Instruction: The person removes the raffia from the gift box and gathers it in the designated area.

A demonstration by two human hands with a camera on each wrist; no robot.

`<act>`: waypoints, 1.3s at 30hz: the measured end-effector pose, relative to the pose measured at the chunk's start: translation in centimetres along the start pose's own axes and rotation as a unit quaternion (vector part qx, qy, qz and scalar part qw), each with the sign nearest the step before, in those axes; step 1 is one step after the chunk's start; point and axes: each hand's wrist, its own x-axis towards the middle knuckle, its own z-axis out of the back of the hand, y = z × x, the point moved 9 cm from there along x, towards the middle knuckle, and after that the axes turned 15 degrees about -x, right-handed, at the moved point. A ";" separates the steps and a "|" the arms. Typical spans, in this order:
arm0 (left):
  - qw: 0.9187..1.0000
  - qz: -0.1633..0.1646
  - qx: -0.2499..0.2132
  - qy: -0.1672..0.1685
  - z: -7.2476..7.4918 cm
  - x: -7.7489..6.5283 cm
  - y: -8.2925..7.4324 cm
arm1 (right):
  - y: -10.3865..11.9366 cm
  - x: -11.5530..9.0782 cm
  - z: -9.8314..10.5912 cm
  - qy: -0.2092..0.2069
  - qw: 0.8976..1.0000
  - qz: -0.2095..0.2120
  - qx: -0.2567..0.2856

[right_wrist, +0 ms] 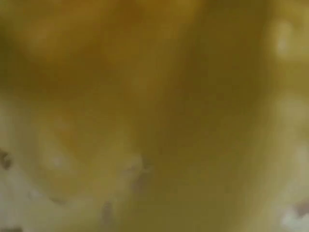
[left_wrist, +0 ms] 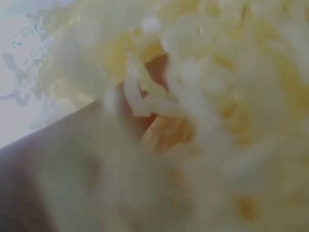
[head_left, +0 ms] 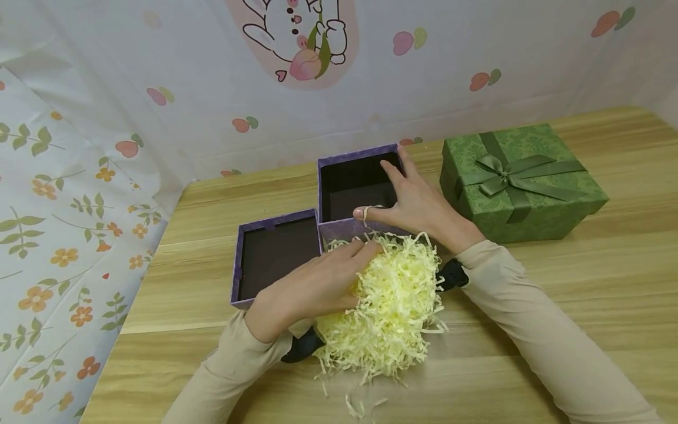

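A fluffy heap of pale yellow shredded paper (head_left: pixel 394 306) lies in front of a purple box (head_left: pixel 346 228) with a dark interior. My left hand (head_left: pixel 318 282) reaches into the heap's left side, its fingers and thumb curled around some strands. Blurred strands (left_wrist: pixel 207 96) partly cover that hand in the left wrist view. My right hand (head_left: pixel 418 197) is spread over the box's right side, with fingertips at the rim and just inside. One strand clings to its thumb. Yellow blur fills the right wrist view, and no hand can be made out there.
A shallow purple box lid (head_left: pixel 235 259), dark inside, lies left of the box. To the right stands a closed green gift box (head_left: pixel 529 206) with a ribbon bow. Loose shreds (head_left: pixel 360 406) lie on the wooden table (head_left: pixel 598 324) near the front. A patterned cloth (head_left: pixel 450 53) hangs behind.
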 end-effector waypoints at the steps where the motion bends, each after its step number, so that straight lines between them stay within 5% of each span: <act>1: 1.000 0.005 0.003 -0.001 0.1 -0.1 0.1 | 0.0 0.0 0.0 0.000 1.000 0.000 0.000; 20: 0.999 0.036 -0.028 0.002 1.5 -1.3 0.4 | 0.5 0.3 0.5 -0.007 1.000 0.011 -0.005; 31: 0.998 0.045 -0.024 -0.035 3.7 -2.9 -0.5 | 0.4 0.0 0.5 -0.006 1.000 0.008 0.011; 39: 0.998 0.031 -0.011 -0.052 4.2 -3.4 -1.0 | 1.6 -0.6 1.6 -0.063 0.994 0.084 -0.045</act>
